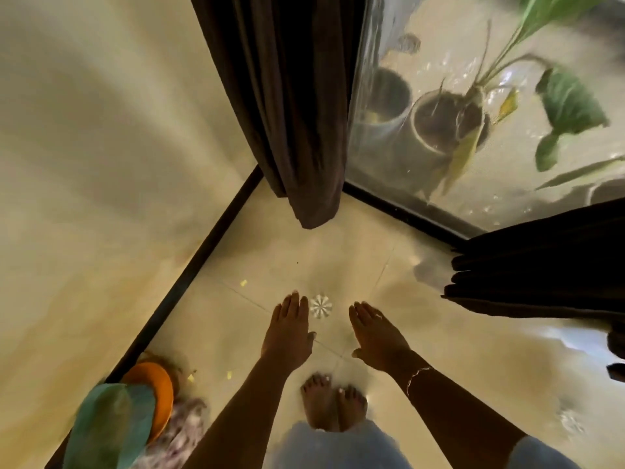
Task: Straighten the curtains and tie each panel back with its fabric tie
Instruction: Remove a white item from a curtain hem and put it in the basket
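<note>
Curtain panel (291, 103): dark, hanging beside glass (439, 32).
Left grip (289, 333): released, fingers straight.
Right grip (377, 336): released (holding nothing).
Pot (418, 132): soil, leafy plant, behind glass.

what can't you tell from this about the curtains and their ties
- Fabric ties: none shows in the head view.
- Left curtain panel: top cut off by the upper edge, so tied or loose is unclear.
- Right curtain panel: runs off the right edge.
- Potted plants: smeared by streaked glass and motion blur.
- Dark shapes at the right edge: cut off, unidentifiable.
</note>
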